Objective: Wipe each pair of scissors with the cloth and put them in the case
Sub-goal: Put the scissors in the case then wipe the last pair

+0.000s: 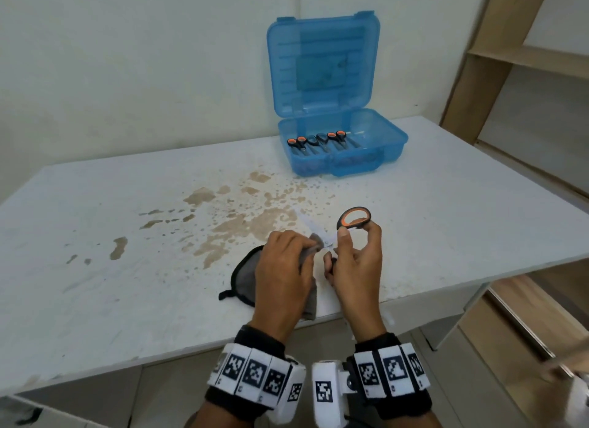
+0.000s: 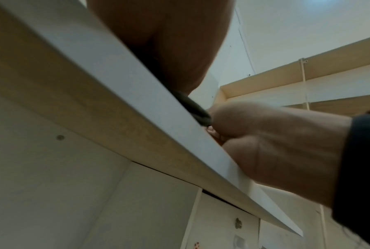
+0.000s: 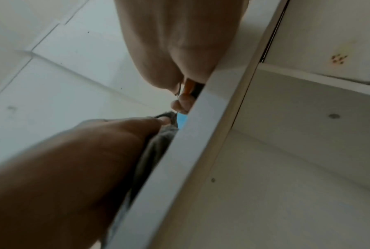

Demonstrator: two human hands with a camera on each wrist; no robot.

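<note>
A pair of scissors [image 1: 353,218] with black and orange handles is held over the near table edge by my right hand [image 1: 353,268], fingers curled round the handles. Its pale blade points up and left. My left hand [image 1: 283,268] grips a grey cloth [image 1: 245,274] and pinches a fold of it round the blade near the pivot. The blue case [image 1: 392,140] stands open at the back of the table with several scissors [image 1: 318,140] lying in its left part. In the right wrist view the cloth [image 3: 156,151] and an orange handle edge [image 3: 189,87] show beside the table edge.
The white table [image 1: 111,220] carries brown stains across its middle. A wooden shelf unit [image 1: 522,54] stands at the right. The case lid [image 1: 322,64] leans upright against the wall. Both wrist views look up past the table's front edge [image 2: 149,107].
</note>
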